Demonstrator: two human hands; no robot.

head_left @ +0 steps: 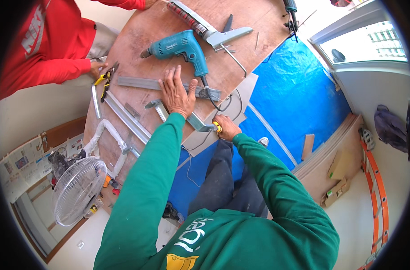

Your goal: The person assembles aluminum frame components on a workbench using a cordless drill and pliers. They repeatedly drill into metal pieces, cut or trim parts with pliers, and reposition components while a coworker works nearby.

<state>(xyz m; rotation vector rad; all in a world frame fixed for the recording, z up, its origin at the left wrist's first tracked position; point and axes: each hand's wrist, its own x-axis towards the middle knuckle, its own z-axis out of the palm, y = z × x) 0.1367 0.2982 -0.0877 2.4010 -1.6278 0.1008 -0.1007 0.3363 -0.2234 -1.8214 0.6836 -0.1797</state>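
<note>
My left hand (177, 93) lies with its fingers stretched out over a straight grey metal channel (139, 83) on the brown wooden table (137, 49). Under its wrist passes a galvanized metal channel (197, 121) with bent ends. At that channel's right end, by the table edge, my right hand (228, 128) is closed around a small yellow tool (217, 127); its kind is mostly hidden by the fingers. Just beyond my left hand rests a teal corded drill (175, 46), its cord running down past the table edge.
A co-worker in red holds yellow-and-black snips (107, 80) at the table's left. A caulking gun (200, 22) lies at the far side. More metal channels (126, 118) and a fan (79, 191) are left. Blue sheeting (299, 81) covers the floor; an orange ladder (377, 193) stands right.
</note>
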